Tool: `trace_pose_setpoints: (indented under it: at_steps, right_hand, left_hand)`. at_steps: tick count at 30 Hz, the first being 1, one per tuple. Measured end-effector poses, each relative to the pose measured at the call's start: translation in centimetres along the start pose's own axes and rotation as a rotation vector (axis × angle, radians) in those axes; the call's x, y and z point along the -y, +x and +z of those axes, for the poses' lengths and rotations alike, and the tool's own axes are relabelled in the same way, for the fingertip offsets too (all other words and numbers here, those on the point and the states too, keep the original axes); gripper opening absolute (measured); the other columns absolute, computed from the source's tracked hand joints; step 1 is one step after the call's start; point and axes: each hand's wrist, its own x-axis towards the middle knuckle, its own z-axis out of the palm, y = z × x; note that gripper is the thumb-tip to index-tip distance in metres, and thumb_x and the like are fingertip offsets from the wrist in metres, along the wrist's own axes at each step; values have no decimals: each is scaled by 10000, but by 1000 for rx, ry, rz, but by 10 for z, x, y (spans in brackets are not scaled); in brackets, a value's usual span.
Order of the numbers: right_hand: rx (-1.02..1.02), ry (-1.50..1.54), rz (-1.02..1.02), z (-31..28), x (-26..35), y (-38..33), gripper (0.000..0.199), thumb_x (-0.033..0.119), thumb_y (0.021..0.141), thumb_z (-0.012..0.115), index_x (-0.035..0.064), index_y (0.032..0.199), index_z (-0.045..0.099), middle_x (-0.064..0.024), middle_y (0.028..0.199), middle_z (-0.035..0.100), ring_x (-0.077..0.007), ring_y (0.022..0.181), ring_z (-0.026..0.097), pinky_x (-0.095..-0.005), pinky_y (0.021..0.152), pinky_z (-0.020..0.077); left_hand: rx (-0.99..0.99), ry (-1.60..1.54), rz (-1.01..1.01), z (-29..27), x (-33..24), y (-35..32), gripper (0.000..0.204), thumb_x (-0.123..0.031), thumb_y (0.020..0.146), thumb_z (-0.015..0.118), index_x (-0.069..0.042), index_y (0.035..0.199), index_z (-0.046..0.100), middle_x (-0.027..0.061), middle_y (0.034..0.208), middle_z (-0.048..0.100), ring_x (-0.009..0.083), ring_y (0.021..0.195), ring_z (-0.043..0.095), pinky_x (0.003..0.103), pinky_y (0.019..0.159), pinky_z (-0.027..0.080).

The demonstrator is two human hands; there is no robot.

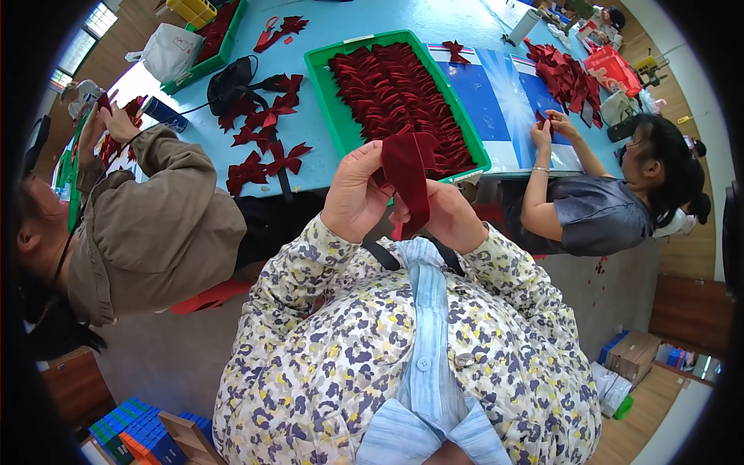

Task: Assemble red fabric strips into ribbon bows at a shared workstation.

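Observation:
A dark red velvet ribbon (411, 174) is folded into a loop between my hands, just in front of my chest. My left hand (355, 190) pinches its upper left side between thumb and fingers. On the other side, my right hand (453, 217) grips the lower part, with some fingertips hidden behind the ribbon. Right beyond my hands, a green tray (318, 77) on the table holds rows of dark red velvet bows (395, 93).
Loose bows (287, 159) and a black bag (231, 84) lie left of the tray on the blue table (279, 50). Co-workers sit close on both sides, a brown sleeve (178, 186) at left. A bow pile (566, 77) lies far right.

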Motion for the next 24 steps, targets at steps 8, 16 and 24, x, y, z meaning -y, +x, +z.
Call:
trace_pose_setpoints:
  at_steps: [8, 16, 24]
  right_hand:
    - [-82, -53, -118, 9, -21, -3, 240, 242, 850, 629, 24, 901, 544, -66, 877, 533, -156, 787, 532, -316, 739, 443]
    - [-173, -103, -188, 23, -27, -12, 203, 153, 816, 672, 60, 834, 492, -36, 802, 513, -135, 728, 509, -288, 686, 426]
    - [-286, -187, -320, 34, -25, -36, 211, 80, 799, 672, 70, 877, 476, -39, 800, 528, -107, 696, 510, -255, 661, 431]
  left_hand:
    - [18, -61, 55, -9, -3, -6, 223, -151, 905, 538, -25, 1087, 566, 55, 1001, 638, 127, 891, 606, 284, 798, 484]
    - [35, -44, 58, -14, 0, -4, 130, -122, 897, 548, -39, 992, 579, 40, 953, 647, 110, 844, 613, 263, 763, 489]
    - [-8, 12, 75, -9, 20, 4, 48, -90, 878, 570, -53, 897, 594, 33, 885, 656, 103, 788, 613, 248, 724, 489]
